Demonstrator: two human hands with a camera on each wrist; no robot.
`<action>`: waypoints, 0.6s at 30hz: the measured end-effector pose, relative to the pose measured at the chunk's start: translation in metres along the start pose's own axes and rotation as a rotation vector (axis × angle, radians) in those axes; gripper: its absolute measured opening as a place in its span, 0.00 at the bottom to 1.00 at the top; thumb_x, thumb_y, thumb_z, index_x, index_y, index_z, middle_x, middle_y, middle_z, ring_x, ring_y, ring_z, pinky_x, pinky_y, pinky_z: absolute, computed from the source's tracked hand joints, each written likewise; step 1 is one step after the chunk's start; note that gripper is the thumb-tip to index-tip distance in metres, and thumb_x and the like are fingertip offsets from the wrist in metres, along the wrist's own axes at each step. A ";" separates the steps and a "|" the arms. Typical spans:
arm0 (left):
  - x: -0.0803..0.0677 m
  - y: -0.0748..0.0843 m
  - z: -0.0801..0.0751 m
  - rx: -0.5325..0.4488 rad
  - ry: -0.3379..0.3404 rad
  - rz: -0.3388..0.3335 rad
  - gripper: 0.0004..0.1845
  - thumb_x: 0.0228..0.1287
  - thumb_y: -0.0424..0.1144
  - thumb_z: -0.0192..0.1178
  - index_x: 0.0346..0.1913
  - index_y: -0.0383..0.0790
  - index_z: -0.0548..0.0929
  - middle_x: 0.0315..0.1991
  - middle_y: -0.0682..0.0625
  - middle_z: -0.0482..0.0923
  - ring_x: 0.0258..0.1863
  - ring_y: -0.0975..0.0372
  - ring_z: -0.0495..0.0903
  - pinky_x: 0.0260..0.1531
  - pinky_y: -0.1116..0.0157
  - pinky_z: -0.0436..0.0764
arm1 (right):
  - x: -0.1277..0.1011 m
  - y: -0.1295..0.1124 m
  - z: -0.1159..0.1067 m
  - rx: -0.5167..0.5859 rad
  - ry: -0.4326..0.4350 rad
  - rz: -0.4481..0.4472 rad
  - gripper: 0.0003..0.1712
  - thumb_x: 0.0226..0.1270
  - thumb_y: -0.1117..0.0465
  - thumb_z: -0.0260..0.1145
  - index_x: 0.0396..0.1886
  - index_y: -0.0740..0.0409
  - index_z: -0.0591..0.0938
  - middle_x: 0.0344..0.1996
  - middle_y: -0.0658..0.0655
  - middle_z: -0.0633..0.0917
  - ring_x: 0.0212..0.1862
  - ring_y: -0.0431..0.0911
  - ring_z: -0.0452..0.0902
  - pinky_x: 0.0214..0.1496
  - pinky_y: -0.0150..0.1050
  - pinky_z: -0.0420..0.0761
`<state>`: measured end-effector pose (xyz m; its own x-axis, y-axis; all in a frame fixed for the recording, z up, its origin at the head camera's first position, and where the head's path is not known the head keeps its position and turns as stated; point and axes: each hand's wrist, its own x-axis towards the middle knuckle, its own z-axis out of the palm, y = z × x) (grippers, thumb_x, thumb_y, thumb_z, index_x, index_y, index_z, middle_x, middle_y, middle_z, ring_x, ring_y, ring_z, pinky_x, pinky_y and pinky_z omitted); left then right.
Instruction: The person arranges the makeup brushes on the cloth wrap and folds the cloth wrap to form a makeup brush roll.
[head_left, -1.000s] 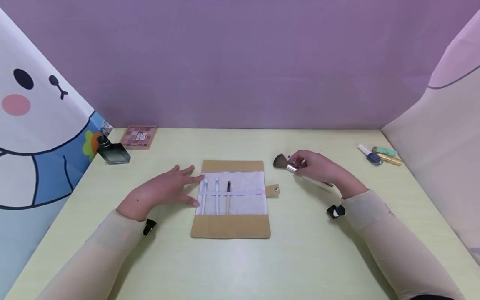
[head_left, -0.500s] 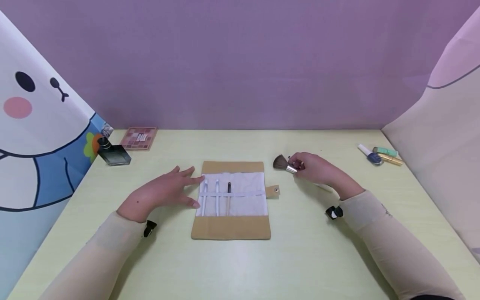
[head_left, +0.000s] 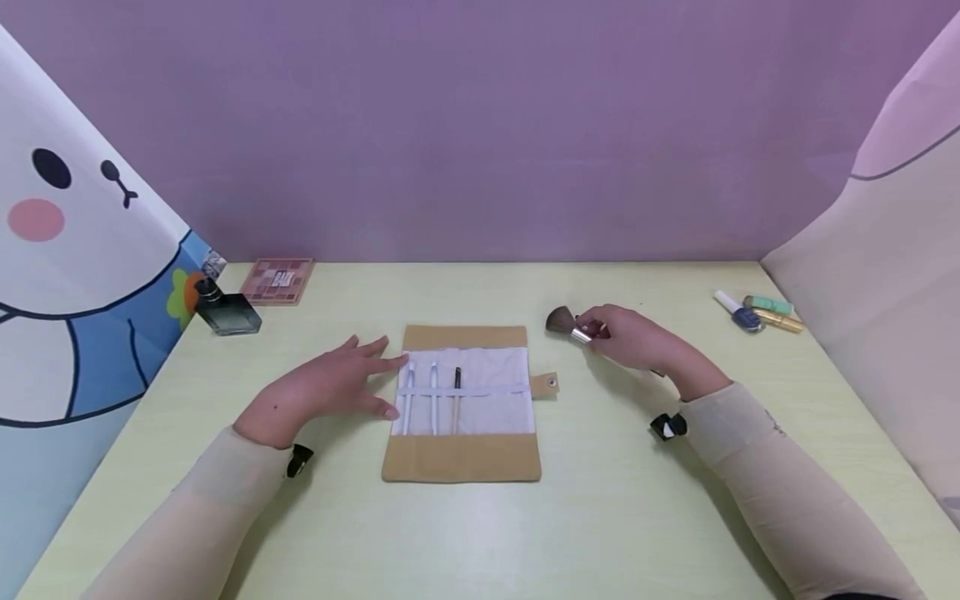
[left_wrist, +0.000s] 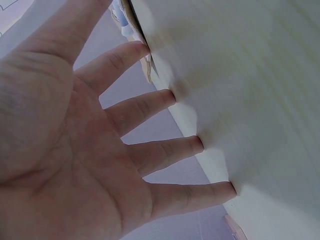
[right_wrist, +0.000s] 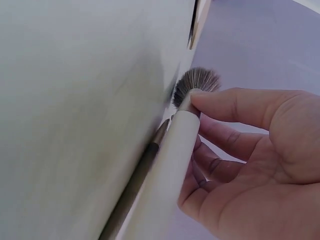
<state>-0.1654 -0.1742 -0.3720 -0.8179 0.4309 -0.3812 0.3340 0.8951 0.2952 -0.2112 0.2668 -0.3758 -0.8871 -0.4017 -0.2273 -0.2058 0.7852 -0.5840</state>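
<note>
**Caller:** Barely a shift since a second ago — the right hand (head_left: pixel 633 342) has lifted the powder brush (head_left: pixel 564 324) a touch and its white handle now hides almost wholly behind the palm. Left hand hasn't budged.

**Analyst:** Start at the grip. In the right wrist view, the fingers (right_wrist: pixel 235 107) are curled round the powder brush (right_wrist: pixel 177 145) just below the bristles, pinching at the metal ferrule. It's held, no doubt about it, bristles pointing left toward the brush roll (head_left: pixel 462 402).

**Caller:** And the brush sits where, exactly?

**Analyst:** Just above the table (head_left: pixel 600 517), right of the roll and a little beyond its snap tab (head_left: pixel 545 382). Apart from the roll, not touching it.

**Caller:** Left hand (head_left: pixel 318 390)?

**Analyst:** Flat and spread, fingers straight. The left wrist view shows fingertips (left_wrist: pixel 197 145) pressing the table at the roll's left edge. Holding nothing.

**Caller:** Risks from here?

**Analyst:** My guess: that pinch sits far forward, so the long handle could swing and the brush twist out. Three slim brushes (head_left: pixel 433 390) already fill the left slots under the elastic band; a fat head could snag that band or drag the cloth. The left hand presses only beside the edge, so the roll might slide.

**Caller:** Surroundings?

**Analyst:** Perfume bottle (head_left: pixel 227 310) and eyeshadow palette (head_left: pixel 278 280) far left, nail polish bottles (head_left: pixel 757 312) far right — all well apart.
</note>
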 end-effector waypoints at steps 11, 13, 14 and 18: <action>-0.001 -0.001 0.001 -0.002 0.004 -0.002 0.51 0.58 0.64 0.76 0.82 0.54 0.68 0.86 0.34 0.53 0.82 0.24 0.48 0.73 0.26 0.66 | 0.004 -0.017 -0.009 0.082 0.031 -0.107 0.22 0.77 0.64 0.65 0.68 0.61 0.82 0.52 0.61 0.87 0.54 0.52 0.83 0.56 0.43 0.81; 0.000 -0.001 0.001 0.001 0.005 0.000 0.51 0.58 0.64 0.76 0.82 0.54 0.68 0.86 0.34 0.53 0.82 0.24 0.48 0.73 0.26 0.66 | 0.007 -0.022 -0.011 0.123 0.040 -0.107 0.22 0.76 0.63 0.67 0.67 0.60 0.83 0.51 0.60 0.87 0.52 0.50 0.83 0.53 0.38 0.81; 0.000 -0.001 0.001 0.002 0.005 0.000 0.51 0.58 0.64 0.76 0.82 0.55 0.68 0.86 0.34 0.53 0.82 0.24 0.49 0.73 0.26 0.66 | 0.008 -0.025 -0.012 0.145 0.043 -0.107 0.22 0.75 0.62 0.68 0.66 0.59 0.84 0.50 0.60 0.87 0.51 0.49 0.82 0.51 0.36 0.82; 0.000 -0.001 0.001 0.006 0.004 -0.002 0.51 0.58 0.63 0.76 0.82 0.55 0.68 0.86 0.34 0.53 0.82 0.23 0.49 0.73 0.26 0.66 | 0.015 -0.040 -0.012 0.256 0.036 -0.096 0.22 0.74 0.61 0.69 0.66 0.58 0.84 0.51 0.60 0.87 0.49 0.47 0.82 0.50 0.33 0.84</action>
<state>-0.1653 -0.1754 -0.3728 -0.8207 0.4283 -0.3782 0.3347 0.8968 0.2893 -0.2212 0.2351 -0.3467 -0.8838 -0.4476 -0.1363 -0.1825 0.5980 -0.7805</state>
